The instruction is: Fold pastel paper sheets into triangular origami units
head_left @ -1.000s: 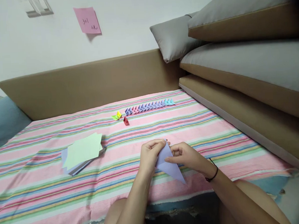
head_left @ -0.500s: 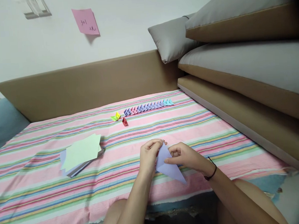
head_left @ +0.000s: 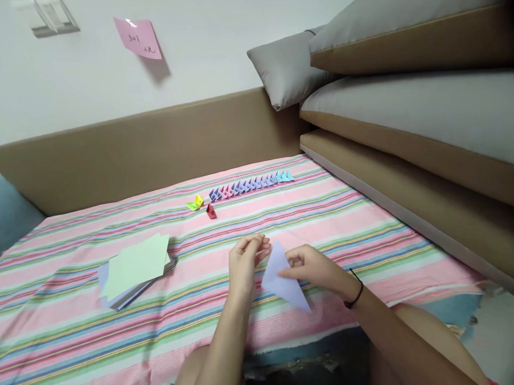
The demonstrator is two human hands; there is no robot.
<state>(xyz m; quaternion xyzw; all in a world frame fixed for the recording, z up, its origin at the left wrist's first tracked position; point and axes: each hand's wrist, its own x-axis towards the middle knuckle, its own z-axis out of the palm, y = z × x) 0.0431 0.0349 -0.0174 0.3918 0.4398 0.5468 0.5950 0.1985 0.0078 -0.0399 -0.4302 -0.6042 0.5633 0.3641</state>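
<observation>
A light purple sheet of paper (head_left: 283, 283), folded to a triangle, hangs tilted above the striped cloth in front of me. My right hand (head_left: 306, 266) pinches it between thumb and fingers near its right edge. Just left of the paper is my left hand (head_left: 247, 259), apart from it, with fingers loosely bent and nothing visible in them. Beyond my hands, a row of small folded paper pieces (head_left: 250, 185) in purple, pink and light blue lies on the cloth. A red folded piece (head_left: 211, 211) and a yellow-green folded piece (head_left: 195, 203) lie by its left end.
To the left, a stack of paper sheets (head_left: 138, 265) with pale green on top lies on the striped cloth (head_left: 195, 328). A brown panel (head_left: 143, 155) runs along the back. Piled grey and brown cushions (head_left: 408, 110) stand at the right. A pink note (head_left: 138, 39) is on the wall.
My left hand has let go of the purple paper's upper corner and moved slightly left. The paper stays in my right hand. The whole view has shifted a little.
</observation>
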